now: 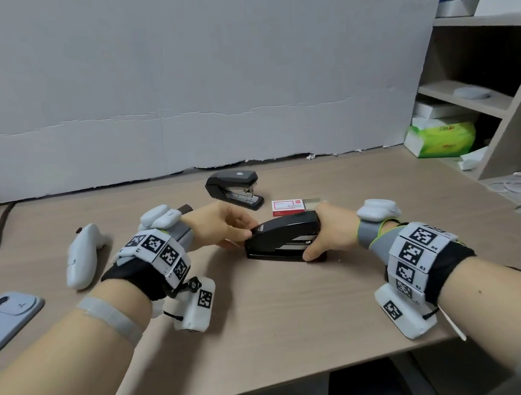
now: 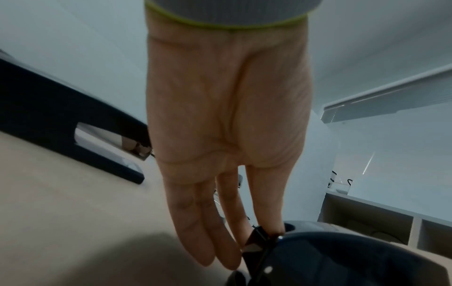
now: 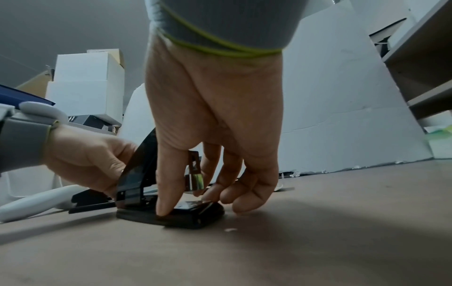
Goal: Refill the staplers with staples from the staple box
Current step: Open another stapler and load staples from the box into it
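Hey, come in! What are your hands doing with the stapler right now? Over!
Left hand grips near stapler front. Right hand holds its back. Staple box waits behind. Second stapler untouched.

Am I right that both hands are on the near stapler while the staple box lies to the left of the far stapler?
Not quite: in the head view the staple box lies to the right of the far stapler. The rest holds: the left hand and right hand are both on the near stapler.
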### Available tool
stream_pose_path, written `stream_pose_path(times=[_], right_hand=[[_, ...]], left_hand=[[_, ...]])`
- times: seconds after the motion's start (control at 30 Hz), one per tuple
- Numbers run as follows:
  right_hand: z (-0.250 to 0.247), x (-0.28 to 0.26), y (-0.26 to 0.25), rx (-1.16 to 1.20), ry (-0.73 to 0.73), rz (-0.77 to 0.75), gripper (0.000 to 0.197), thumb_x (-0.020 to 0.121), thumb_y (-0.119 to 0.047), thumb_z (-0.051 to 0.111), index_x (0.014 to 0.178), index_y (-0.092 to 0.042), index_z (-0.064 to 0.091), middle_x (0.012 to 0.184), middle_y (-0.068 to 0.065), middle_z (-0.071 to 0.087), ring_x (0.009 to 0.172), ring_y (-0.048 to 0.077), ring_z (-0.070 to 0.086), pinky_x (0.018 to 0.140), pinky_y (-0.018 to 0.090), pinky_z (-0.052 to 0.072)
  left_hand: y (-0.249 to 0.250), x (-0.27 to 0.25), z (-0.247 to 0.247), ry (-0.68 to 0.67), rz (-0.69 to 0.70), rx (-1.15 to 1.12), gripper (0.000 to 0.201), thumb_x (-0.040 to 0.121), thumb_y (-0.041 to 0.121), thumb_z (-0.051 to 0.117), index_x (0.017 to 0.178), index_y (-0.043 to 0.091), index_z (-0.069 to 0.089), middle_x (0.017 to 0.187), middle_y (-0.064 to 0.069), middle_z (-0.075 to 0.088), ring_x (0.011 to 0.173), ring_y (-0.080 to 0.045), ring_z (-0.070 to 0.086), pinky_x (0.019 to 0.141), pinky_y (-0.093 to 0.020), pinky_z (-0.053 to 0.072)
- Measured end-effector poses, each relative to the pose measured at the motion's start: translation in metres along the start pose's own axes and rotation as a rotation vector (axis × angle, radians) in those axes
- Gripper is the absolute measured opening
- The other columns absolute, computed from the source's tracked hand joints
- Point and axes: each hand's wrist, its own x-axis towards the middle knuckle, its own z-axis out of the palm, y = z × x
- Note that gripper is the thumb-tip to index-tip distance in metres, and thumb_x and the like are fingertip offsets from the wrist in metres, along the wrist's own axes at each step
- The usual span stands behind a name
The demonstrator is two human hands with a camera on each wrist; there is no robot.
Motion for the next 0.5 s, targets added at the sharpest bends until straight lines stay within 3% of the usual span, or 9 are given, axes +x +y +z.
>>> stream_pose_path(times=[0.1, 0.2, 0.37, 0.5], right_hand=[[-0.011, -0.004, 0.000, 0.014, -0.001, -0.040, 0.043, 0.065, -0.025, 0.087, 0.102, -0.022, 0.066, 0.080, -0.010, 0.065, 0.070, 0.013, 0.060, 0.060, 0.019, 0.043], [-0.033, -0.013, -0.006, 0.113, 0.045, -0.086, 0.040, 0.069, -0.023, 0.087, 0.105, -0.018, 0.070, 0.087, -0.005, 0.065, 0.070, 0.009, 0.057, 0.064, 0.019, 0.043], [-0.045, -0.014, -0.013, 0.052, 0.032, -0.121, 0.020, 0.070, -0.027, 0.083, 0.088, -0.021, 0.077, 0.071, -0.005, 0.071, 0.064, 0.007, 0.057, 0.068, 0.026, 0.045], [-0.045, -0.012, -0.014, 0.044, 0.044, -0.117, 0.017, 0.069, -0.028, 0.083, 0.084, -0.021, 0.078, 0.072, -0.002, 0.074, 0.064, 0.009, 0.058, 0.067, 0.029, 0.046]], left_hand=[[-0.003, 0.003, 0.000, 0.013, -0.023, -0.045, 0.017, 0.090, 0.004, 0.065, 0.103, 0.009, 0.074, 0.092, -0.009, 0.074, 0.082, -0.017, 0.069, 0.076, -0.028, 0.057], [-0.003, 0.007, -0.001, 0.004, -0.062, -0.124, 0.017, 0.087, -0.001, 0.065, 0.102, 0.001, 0.073, 0.093, -0.015, 0.072, 0.080, -0.018, 0.068, 0.074, -0.026, 0.056], [-0.001, 0.010, 0.000, 0.020, -0.172, -0.279, 0.022, 0.084, -0.006, 0.064, 0.106, -0.010, 0.066, 0.088, -0.016, 0.067, 0.066, -0.014, 0.065, 0.057, -0.020, 0.050], [0.000, 0.013, -0.001, 0.030, -0.233, -0.268, 0.013, 0.083, -0.006, 0.065, 0.094, -0.003, 0.071, 0.085, -0.016, 0.064, 0.067, -0.017, 0.057, 0.060, -0.024, 0.043]])
